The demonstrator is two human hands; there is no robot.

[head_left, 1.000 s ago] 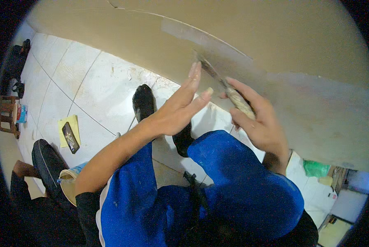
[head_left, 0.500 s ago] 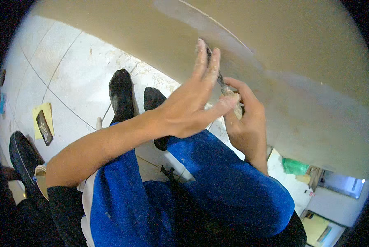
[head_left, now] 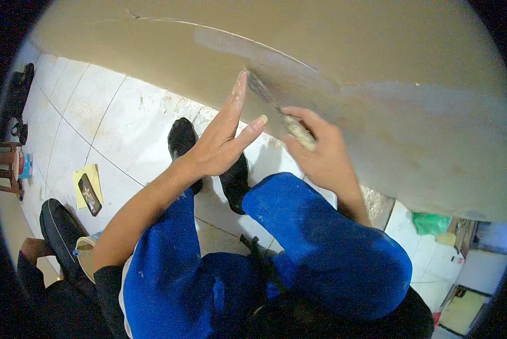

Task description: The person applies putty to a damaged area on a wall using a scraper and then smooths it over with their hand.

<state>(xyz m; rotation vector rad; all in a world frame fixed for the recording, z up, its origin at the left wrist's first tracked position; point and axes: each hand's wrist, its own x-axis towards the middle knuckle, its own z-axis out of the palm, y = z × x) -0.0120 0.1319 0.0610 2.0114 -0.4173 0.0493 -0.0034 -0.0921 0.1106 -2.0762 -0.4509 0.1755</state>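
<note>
My right hand is closed round the pale, smeared handle of a putty knife. Its thin, dark blade points up and left, close against the beige wall. Fingers stretched and thumb apart, my left hand holds nothing. Its fingertips, spotted with pale paste, reach the far end of the blade; whether they touch the blade or the wall I cannot tell. Behind the knife, a greyish smoothed patch spreads along the wall.
White floor tiles carry pale crumbs along the wall's foot. Left, a phone lies on yellow paper, near a bucket and another person's dark-clad leg. A wooden stool stands far left, a green bag at right.
My left hand has shifted left, its thumb coming away from the knife's handle, which now shows more plainly. My right hand keeps its grip. The view has shifted too, showing more floor at left.
</note>
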